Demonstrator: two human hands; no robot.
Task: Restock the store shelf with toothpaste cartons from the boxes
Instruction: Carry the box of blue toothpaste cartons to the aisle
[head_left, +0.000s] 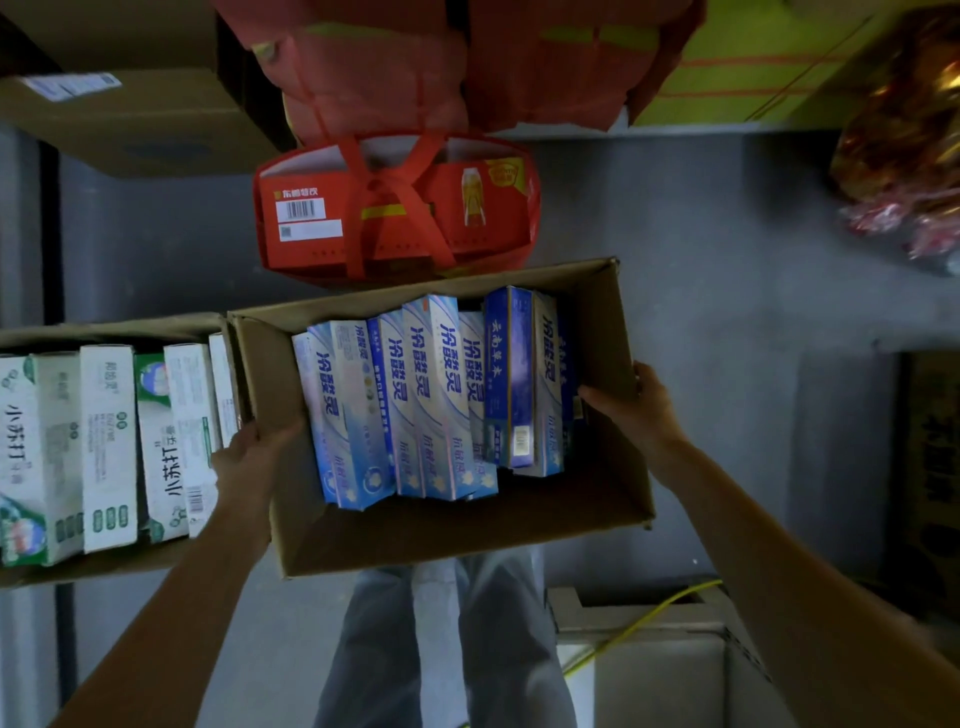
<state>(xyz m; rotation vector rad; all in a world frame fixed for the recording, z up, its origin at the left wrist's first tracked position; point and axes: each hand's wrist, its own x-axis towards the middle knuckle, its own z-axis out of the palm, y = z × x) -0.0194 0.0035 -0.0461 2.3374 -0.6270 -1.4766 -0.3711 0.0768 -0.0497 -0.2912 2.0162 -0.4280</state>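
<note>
An open brown cardboard box (457, 535) sits in front of me, holding several blue-and-white toothpaste cartons (415, 405) standing on edge, with a darker blue carton (509, 374) among them. My left hand (254, 457) grips the box's left wall, fingers curled over the rim. My right hand (639, 405) grips the right wall, fingers inside the box near the cartons. To the left, a second cardboard box (104, 327) holds several white-and-green toothpaste cartons (109, 447).
A red gift carton with a ribbon handle (395, 208) stands just beyond the box, with more red packs (457, 57) stacked behind it. A brown carton (130, 119) sits far left. A pale box with a yellow cord (639, 629) lies near my legs, right. The floor is grey.
</note>
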